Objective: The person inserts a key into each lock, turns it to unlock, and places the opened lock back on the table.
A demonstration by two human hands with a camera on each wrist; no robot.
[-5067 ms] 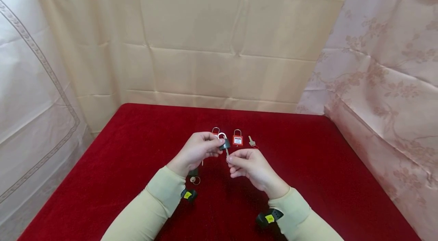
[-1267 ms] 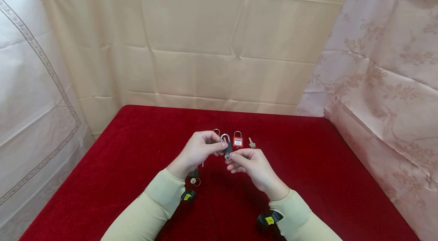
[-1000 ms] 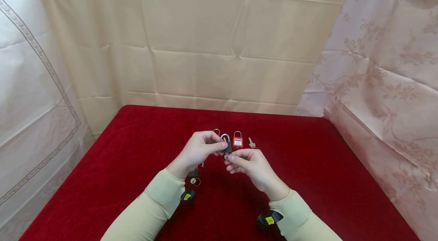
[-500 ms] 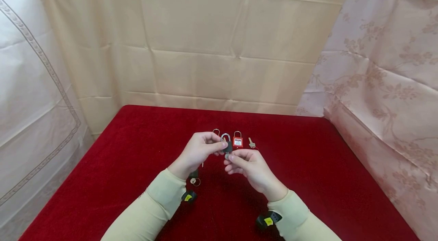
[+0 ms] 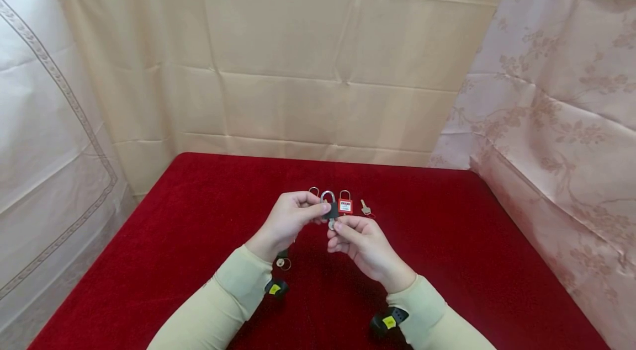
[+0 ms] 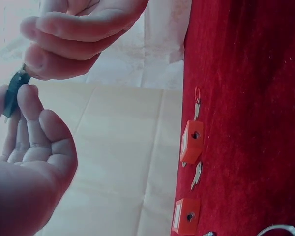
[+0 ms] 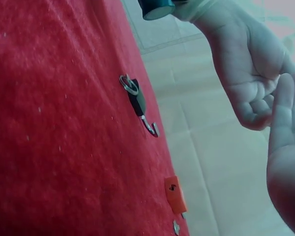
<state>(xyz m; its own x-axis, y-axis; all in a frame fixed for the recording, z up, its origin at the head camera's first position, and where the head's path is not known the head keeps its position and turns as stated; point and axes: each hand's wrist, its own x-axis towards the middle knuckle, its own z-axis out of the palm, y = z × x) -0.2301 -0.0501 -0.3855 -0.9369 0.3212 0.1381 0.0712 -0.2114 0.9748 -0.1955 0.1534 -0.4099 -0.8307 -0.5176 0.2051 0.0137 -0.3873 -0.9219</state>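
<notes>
In the head view my left hand (image 5: pixel 293 217) pinches a small dark padlock (image 5: pixel 330 211) between thumb and fingers, its silver shackle upward. My right hand (image 5: pixel 367 245) pinches the round head of a silver key (image 5: pixel 331 224) at the padlock's underside. Most of the key's blade is out of sight, so it seems to sit in the keyhole. The left wrist view shows the same padlock (image 6: pixel 14 93) between the fingertips of both hands. In the right wrist view the fingers hide the padlock. Whether its shackle is released I cannot tell.
On the red tablecloth (image 5: pixel 199 239) lie a red padlock (image 5: pixel 345 206), a second red padlock (image 6: pixel 187 216) mostly behind my left hand, and a loose key (image 5: pixel 366 208) with a red ring. Another key (image 6: pixel 196 175) lies between them. A dark padlock (image 7: pixel 137 101) with ringed keys lies nearer me.
Five seconds ago the key's blade showed below the padlock; now its head is close against the underside. Within the last half second both hands have risen slightly with the padlock.
</notes>
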